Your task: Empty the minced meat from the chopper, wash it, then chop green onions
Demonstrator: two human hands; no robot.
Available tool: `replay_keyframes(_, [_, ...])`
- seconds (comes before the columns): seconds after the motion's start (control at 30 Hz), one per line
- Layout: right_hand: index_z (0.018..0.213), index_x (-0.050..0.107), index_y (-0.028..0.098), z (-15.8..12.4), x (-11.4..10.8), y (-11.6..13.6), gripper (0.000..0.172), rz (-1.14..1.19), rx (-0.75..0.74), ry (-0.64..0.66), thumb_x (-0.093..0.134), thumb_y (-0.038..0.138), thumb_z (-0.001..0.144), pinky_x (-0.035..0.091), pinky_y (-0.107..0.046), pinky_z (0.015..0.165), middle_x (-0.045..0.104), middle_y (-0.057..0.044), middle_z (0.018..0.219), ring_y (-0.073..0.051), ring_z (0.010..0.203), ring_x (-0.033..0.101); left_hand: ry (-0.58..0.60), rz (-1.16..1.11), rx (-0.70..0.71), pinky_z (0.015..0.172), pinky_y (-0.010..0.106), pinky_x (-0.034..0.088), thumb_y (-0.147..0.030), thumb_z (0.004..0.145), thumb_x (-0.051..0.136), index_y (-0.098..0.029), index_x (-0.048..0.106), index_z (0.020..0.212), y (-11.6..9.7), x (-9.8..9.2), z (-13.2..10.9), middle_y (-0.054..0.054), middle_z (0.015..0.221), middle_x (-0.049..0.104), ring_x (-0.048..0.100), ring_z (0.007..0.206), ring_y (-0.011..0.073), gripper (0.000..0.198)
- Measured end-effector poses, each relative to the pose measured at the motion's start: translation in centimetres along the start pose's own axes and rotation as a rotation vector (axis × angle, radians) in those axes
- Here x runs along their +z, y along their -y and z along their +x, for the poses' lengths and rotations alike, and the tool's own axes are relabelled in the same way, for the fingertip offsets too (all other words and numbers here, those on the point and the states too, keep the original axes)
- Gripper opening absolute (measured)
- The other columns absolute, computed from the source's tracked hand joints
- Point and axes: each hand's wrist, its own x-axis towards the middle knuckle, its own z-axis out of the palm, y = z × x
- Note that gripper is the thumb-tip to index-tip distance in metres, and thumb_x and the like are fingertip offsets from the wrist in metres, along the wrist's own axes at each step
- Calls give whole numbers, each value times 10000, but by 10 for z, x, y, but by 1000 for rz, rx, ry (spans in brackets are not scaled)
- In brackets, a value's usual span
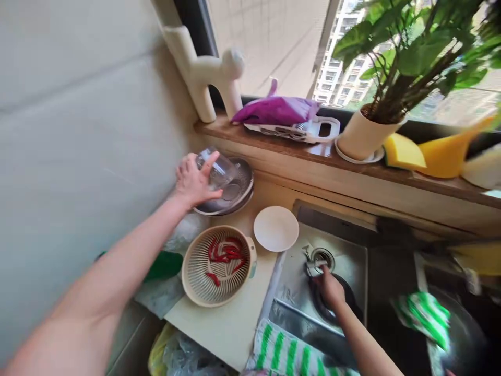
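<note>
My left hand (195, 180) is wrapped round a clear, see-through container (219, 169), tilted over a grey mesh strainer (245, 180) in the back left corner. My right hand (329, 287) reaches down into the metal sink (346, 245). Its fingers are closed near a small pale, shiny piece (315, 267) by the drain (323, 257); I cannot make out what they grip. Beneath that hand lies a dark round object (348, 292) in the sink. Between the hands, a white bowl (276, 228) stands on the counter. In front of it, a beige colander (195, 282) holds several red chillies (227, 250).
On the wooden sill are a white animal figure (211, 73), a purple bag (277, 110), a potted plant (366, 133) and a yellow sponge (403, 151). A green-striped cloth (282, 347) hangs at the sink's front. Plastic bags (188, 352) sit below the counter. A wall (78, 130) bounds the left.
</note>
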Motion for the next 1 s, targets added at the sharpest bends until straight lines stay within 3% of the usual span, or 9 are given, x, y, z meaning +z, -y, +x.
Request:
replay_keyframes(0.13, [1363,445,162,16,0,7,519,-33,133,68,542,325,880,434,-281,737,703,-116,1053,-224,963,671,-8,-2,35,1060,538,198,-527,670,775,-277,136,1529,7,-3,3,150,1502,86,208,1340,410,1100])
replay_keyframes(0.23, [1396,404,121,36,-8,3,493,-42,263,50,378,342,956,428,-298,752,665,-171,1128,-245,996,651,-12,9,75,1048,558,188,-578,665,753,-278,138,1525,10,-4,4,143,1511,38,195,1343,438,1099])
replay_keyframes(0.3, [1378,426,76,49,-18,-10,487,-46,346,44,264,297,976,432,-313,741,641,-214,1148,-263,1002,644,-17,3,89,1038,574,174,-665,693,665,-290,135,1523,12,-4,4,124,1525,-6,180,1349,459,1054])
replay_keyframes(0.4, [1317,524,99,65,-28,-42,460,-51,404,80,279,183,938,436,-319,741,612,-220,1194,-266,991,643,-52,-23,117,1027,592,159,-743,752,482,-333,135,1518,15,-4,2,79,1551,-28,162,1367,472,936])
replay_keyframes(0.47, [1270,585,127,73,-29,-64,453,-51,409,125,353,116,881,438,-316,749,604,-206,1211,-259,972,649,-62,-16,142,1028,605,186,-705,736,535,-347,158,1516,15,-3,1,95,1567,8,175,1377,468,937])
replay_keyframes(0.63, [1182,656,213,86,-13,-98,468,-14,308,201,479,58,778,435,-272,799,635,-106,1175,-213,985,642,-93,36,177,1022,639,270,-579,581,744,-317,244,1509,15,2,2,174,1555,136,241,1373,468,1086])
replay_keyframes(0.8, [977,682,216,91,-3,-105,263,62,183,160,497,177,793,457,-285,773,657,-106,1096,-220,945,642,-110,68,169,1023,635,294,-615,541,738,-255,276,1508,16,5,11,185,1527,200,278,1354,469,1130])
replay_keyframes(0.9, [729,624,247,86,-3,-106,56,197,51,165,573,264,716,481,-304,732,693,-84,893,-237,856,659,-99,99,182,1052,592,293,-557,546,766,-207,323,1481,13,-4,13,185,1486,259,311,1326,439,1091])
replay_keyframes(1.0, [574,513,300,75,-7,-111,166,336,-42,168,572,419,675,502,-346,632,655,-45,629,-244,648,635,-54,115,173,1048,537,312,-497,609,764,-198,324,1464,7,-18,10,180,1444,291,346,1287,396,1007])
